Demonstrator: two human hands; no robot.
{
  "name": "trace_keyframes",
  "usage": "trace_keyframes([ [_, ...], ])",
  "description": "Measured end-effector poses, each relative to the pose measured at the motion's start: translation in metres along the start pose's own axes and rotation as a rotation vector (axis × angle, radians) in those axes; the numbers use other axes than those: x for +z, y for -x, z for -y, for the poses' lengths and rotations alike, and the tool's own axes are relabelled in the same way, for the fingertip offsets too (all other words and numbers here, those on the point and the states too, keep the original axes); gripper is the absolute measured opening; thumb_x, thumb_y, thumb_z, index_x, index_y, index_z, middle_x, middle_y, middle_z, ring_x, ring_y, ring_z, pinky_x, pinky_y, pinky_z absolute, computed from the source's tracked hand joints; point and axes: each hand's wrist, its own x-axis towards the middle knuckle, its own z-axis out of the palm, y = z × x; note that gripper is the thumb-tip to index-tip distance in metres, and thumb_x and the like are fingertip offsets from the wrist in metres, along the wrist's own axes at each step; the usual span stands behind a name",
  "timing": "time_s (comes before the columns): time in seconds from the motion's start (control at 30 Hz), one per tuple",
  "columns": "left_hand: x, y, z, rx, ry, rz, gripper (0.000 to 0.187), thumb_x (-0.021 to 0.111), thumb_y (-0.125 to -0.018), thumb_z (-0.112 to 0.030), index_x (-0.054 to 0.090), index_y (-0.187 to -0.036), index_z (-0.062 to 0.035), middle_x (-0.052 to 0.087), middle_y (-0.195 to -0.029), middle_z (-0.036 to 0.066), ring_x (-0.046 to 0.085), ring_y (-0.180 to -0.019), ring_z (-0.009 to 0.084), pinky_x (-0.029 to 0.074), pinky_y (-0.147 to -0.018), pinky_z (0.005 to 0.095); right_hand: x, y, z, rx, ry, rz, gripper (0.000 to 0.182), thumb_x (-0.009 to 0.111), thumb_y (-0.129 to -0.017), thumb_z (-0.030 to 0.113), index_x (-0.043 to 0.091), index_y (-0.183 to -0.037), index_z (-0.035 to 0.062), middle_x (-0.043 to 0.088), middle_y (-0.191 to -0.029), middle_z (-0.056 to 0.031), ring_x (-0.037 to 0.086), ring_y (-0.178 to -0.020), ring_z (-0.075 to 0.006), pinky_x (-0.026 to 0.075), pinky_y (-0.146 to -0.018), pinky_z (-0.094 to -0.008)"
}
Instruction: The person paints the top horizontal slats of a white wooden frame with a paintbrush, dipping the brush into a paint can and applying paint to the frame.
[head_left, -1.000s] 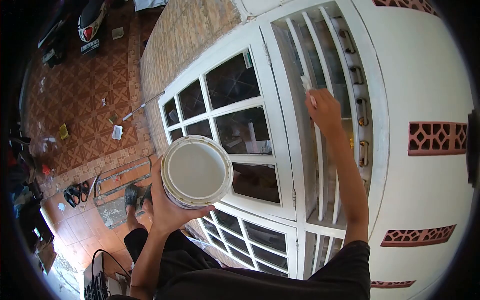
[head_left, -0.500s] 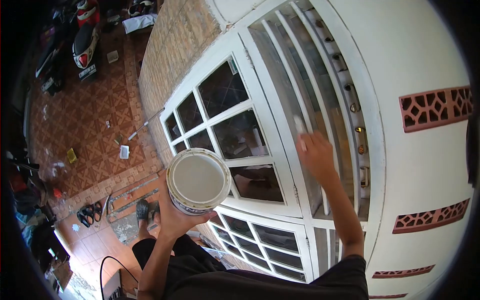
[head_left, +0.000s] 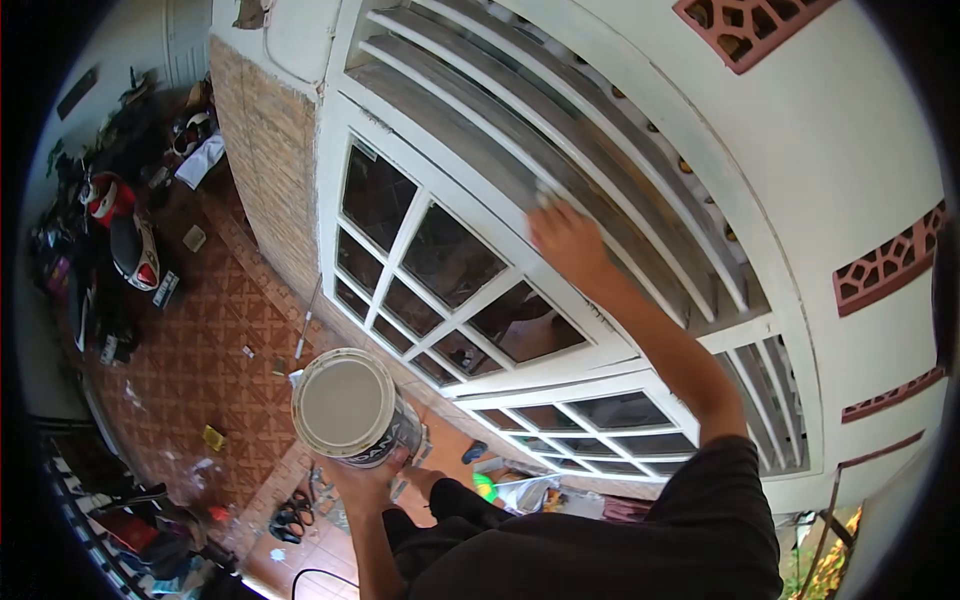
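Observation:
My left hand (head_left: 362, 484) is closed around the lower part of a paint can (head_left: 386, 436), which is tilted toward me. Greyish-white paint (head_left: 340, 402) shows inside its round, paint-smeared rim. Up at the louvred vent above the white window, my right hand (head_left: 568, 240) is closed on a small paintbrush (head_left: 545, 190). Only its pale tip shows, blurred, against the lower ledge of the vent; my fingers hide the handle. Just above the brush run the white slats (head_left: 500, 140) of the vent.
Beneath the vent are white-framed glass windows (head_left: 450, 250). Motorbikes (head_left: 128, 240) stand on the patterned tile floor (head_left: 205, 345) at the left. Black sandals (head_left: 292, 515) lie below, near a yellow item (head_left: 213, 437). Reddish vent blocks (head_left: 885, 262) are set in the white wall.
The camera view has turned, so the window and vent slant differently. My right hand has shifted left and up in view with the paintbrush; the can sits lower and further left.

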Motion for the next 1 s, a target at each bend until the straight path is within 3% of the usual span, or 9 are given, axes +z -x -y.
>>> trace_keyframes([
  [0.03, 0.001, -0.001, -0.003, -0.001, 0.008, 0.005, 0.105, 0.098, -0.054, -0.037, 0.042, -0.133, 0.0042, 0.06, -0.118, 0.013, 0.066, -0.101, 0.0218, 0.059, -0.087, 0.035, -0.021, 0.034, 0.0, 0.052, 0.041, 0.07, 0.019, 0.073, -0.08, 0.023, 0.059, -0.086, 0.0127, 0.067, -0.095, -0.0061, 0.066, -0.099, -0.0219, 0.059, -0.06, -0.0317],
  [0.07, 0.004, 0.0, -0.006, 0.009, 0.038, -0.017, 0.108, 0.098, -0.054, -0.034, 0.039, -0.136, 0.0037, 0.058, -0.122, 0.014, 0.065, -0.104, 0.0228, 0.059, -0.087, 0.036, -0.041, 0.059, -0.001, 0.043, 0.025, -0.021, 0.013, 0.072, -0.081, 0.015, 0.061, -0.086, 0.0096, 0.063, -0.083, -0.0056, 0.064, -0.084, -0.0225, 0.055, -0.057, -0.0334],
  [0.17, 0.012, -0.004, -0.025, -0.076, 0.041, 0.027, 0.102, 0.096, -0.051, -0.024, 0.043, -0.133, 0.0041, 0.059, -0.121, 0.014, 0.061, -0.107, 0.0225, 0.049, -0.097, 0.0356, -0.087, 0.112, 0.01, 0.119, -0.001, 0.011, 0.014, 0.075, -0.08, 0.013, 0.064, -0.089, 0.0085, 0.058, -0.074, -0.0043, 0.06, -0.074, -0.022, 0.051, -0.054, -0.0323],
  [0.27, 0.018, -0.005, -0.024, -0.043, 0.044, 0.051, 0.101, 0.096, -0.051, -0.023, 0.042, -0.132, 0.0045, 0.059, -0.121, 0.014, 0.061, -0.109, 0.0231, 0.049, -0.098, 0.0359, -0.116, 0.118, 0.025, 0.153, -0.053, 0.012, 0.016, 0.076, -0.08, 0.014, 0.066, -0.089, 0.0078, 0.055, -0.073, -0.004, 0.058, -0.071, -0.0201, 0.05, -0.052, -0.0302],
  [0.47, 0.016, 0.007, -0.031, 0.037, -0.009, 0.112, 0.102, 0.097, -0.051, -0.021, 0.041, -0.132, 0.0039, 0.058, -0.124, 0.014, 0.061, -0.111, 0.0234, 0.049, -0.098, 0.0362, -0.117, 0.097, 0.064, 0.188, -0.205, -0.06, 0.019, 0.077, -0.079, 0.015, 0.067, -0.092, 0.006, 0.054, -0.074, -0.0034, 0.057, -0.072, -0.0188, 0.05, -0.054, -0.0283],
  [0.57, 0.007, 0.014, -0.027, 0.048, -0.087, 0.189, 0.117, 0.1, -0.051, -0.041, 0.037, -0.139, 0.0045, 0.055, -0.13, 0.014, 0.059, -0.116, 0.0235, 0.049, -0.101, 0.037, -0.103, 0.068, 0.079, 0.154, -0.263, -0.157, 0.018, 0.077, -0.077, 0.012, 0.067, -0.091, 0.0052, 0.052, -0.072, -0.0043, 0.055, -0.068, -0.0194, 0.046, -0.05, -0.0299],
  [0.7, -0.001, 0.028, -0.034, -0.054, -0.122, 0.227, 0.113, 0.1, -0.052, -0.037, 0.038, -0.138, 0.0049, 0.057, -0.127, 0.014, 0.061, -0.115, 0.0236, 0.05, -0.1, 0.0375, -0.08, 0.025, 0.087, 0.083, -0.306, -0.088, 0.016, 0.072, -0.079, 0.016, 0.065, -0.091, 0.008, 0.056, -0.076, -0.0032, 0.06, -0.078, -0.0181, 0.053, -0.056, -0.0298],
  [0.87, 0.0, 0.038, -0.034, 0.065, -0.04, 0.123, 0.103, 0.099, -0.053, -0.035, 0.047, -0.131, 0.0053, 0.061, -0.121, 0.014, 0.063, -0.11, 0.0232, 0.05, -0.099, 0.0369, -0.082, -0.02, 0.094, 0.022, -0.344, -0.189, 0.014, 0.07, -0.079, 0.015, 0.065, -0.089, 0.0081, 0.054, -0.073, -0.0021, 0.058, -0.074, -0.017, 0.053, -0.058, -0.0285],
  [1.0, -0.009, 0.039, -0.03, 0.03, -0.072, 0.136, 0.107, 0.099, -0.052, -0.034, 0.041, -0.133, 0.0052, 0.058, -0.124, 0.015, 0.061, -0.112, 0.024, 0.049, -0.099, 0.0379, -0.083, -0.033, 0.097, 0.018, -0.358, -0.212, 0.013, 0.072, -0.078, 0.014, 0.065, -0.087, 0.0085, 0.052, -0.071, -0.0019, 0.057, -0.071, -0.0175, 0.053, -0.057, -0.029],
])
